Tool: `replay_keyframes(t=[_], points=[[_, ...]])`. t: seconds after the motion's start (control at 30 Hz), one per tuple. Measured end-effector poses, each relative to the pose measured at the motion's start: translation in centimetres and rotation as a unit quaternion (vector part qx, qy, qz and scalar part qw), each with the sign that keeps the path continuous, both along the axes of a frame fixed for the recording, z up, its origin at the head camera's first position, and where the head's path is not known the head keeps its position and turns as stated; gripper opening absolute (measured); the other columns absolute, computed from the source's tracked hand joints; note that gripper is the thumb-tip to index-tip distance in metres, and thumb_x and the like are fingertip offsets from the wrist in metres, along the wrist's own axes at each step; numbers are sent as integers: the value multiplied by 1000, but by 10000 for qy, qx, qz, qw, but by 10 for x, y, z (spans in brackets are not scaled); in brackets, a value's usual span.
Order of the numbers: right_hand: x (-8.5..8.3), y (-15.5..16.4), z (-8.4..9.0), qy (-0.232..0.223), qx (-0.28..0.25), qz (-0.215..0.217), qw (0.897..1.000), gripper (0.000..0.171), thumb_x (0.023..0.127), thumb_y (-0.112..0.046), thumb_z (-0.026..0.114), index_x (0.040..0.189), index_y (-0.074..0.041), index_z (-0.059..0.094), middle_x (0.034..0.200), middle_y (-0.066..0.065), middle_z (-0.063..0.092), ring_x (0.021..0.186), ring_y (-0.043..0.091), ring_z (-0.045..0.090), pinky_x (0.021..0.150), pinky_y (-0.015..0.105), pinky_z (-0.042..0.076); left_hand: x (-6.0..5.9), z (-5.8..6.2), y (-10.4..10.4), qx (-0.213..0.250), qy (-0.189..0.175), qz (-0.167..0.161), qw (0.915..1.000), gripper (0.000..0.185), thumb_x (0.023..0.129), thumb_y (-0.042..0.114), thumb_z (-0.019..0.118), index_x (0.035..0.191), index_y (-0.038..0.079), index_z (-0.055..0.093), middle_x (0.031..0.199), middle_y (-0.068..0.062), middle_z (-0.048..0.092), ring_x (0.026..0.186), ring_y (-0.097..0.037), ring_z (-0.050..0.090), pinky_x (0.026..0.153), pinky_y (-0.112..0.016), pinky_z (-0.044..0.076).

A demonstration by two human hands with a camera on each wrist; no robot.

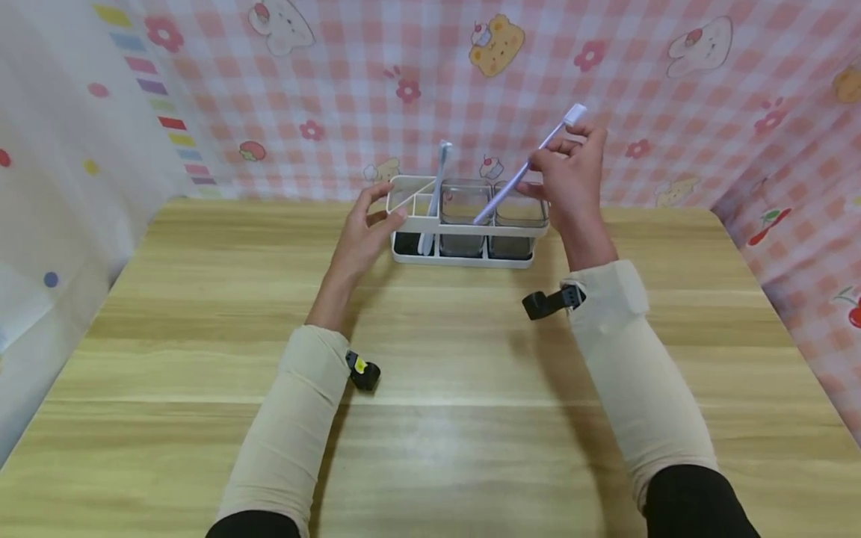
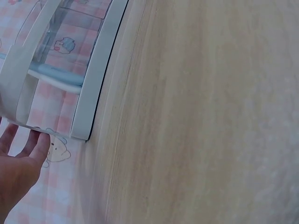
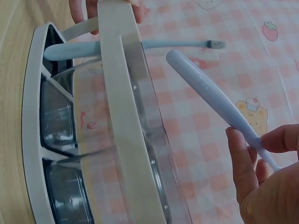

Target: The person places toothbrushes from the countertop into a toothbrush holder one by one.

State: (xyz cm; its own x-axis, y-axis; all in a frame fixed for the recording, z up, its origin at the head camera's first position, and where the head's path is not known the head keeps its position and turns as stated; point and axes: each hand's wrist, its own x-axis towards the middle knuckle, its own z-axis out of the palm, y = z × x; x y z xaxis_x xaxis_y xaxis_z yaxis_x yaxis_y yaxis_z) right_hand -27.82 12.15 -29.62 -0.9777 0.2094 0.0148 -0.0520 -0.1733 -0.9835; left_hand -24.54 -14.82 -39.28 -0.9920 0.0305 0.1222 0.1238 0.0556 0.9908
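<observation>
My right hand (image 1: pixel 572 175) held a slim lilac plastic toothbrush (image 1: pixel 521 170) above the white plastic caddy with clear tumblers (image 1: pixel 464 220). My fingers (image 3: pixel 240 163) and thumb were pinched round the upper part of its handle, just below the white bristle head, which pointed up and away from me. The handle slanted down to the left, its blunt end hanging over the middle tumbler without touching it, as far as I could tell.

My left hand (image 1: pixel 366 224) rested against the left end of the caddy, fingers (image 2: pixel 32 142) straight and slightly spread, the tips touching its rim and gripping nothing. A pale blue toothbrush (image 1: pixel 433 198) stood nearly upright in the narrow compartment beside that hand, bristles at the top.

The caddy sat at the far edge of the light wooden table (image 1: pixel 430 418), against a pink checked cloth backdrop printed with bears and flowers (image 1: pixel 403 67). My forearms wore beige sleeves (image 1: pixel 625 359), each with a small black camera strapped at the wrist.
</observation>
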Motion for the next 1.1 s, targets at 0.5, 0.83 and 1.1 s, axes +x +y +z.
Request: replay_keyframes(t=[0.5, 0.83, 1.1], points=[[-3, -24, 13, 659, 181, -121, 9976, 54, 93, 6, 64, 125, -17, 28, 105, 5, 41, 86, 22, 61, 64, 34, 61, 20, 32, 4, -54, -66, -28, 10000, 55, 99, 10, 61, 149, 0, 41, 156, -17, 37, 133, -40, 44, 104, -43, 46], [-1, -40, 7, 1174, 891, -212, 9889, 53, 94, 2, 62, 129, -16, 27, 111, 2, 41, 84, 17, 56, 66, 36, 62, 17, 27, 4, -66, -184, -13, 9998, 55, 99, 11, 63, 150, 2, 42, 156, -15, 38, 135, -39, 44, 106, -44, 45], [5, -53, 5, 1602, 1262, -283, 9786, 48, 94, 4, 59, 128, -13, 29, 107, 2, 44, 83, 18, 56, 68, 35, 60, -4, -1, -1, -9, -66, 57, 10000, 55, 99, 17, 67, 149, 10, 46, 154, -8, 41, 131, -35, 47, 104, -43, 47]])
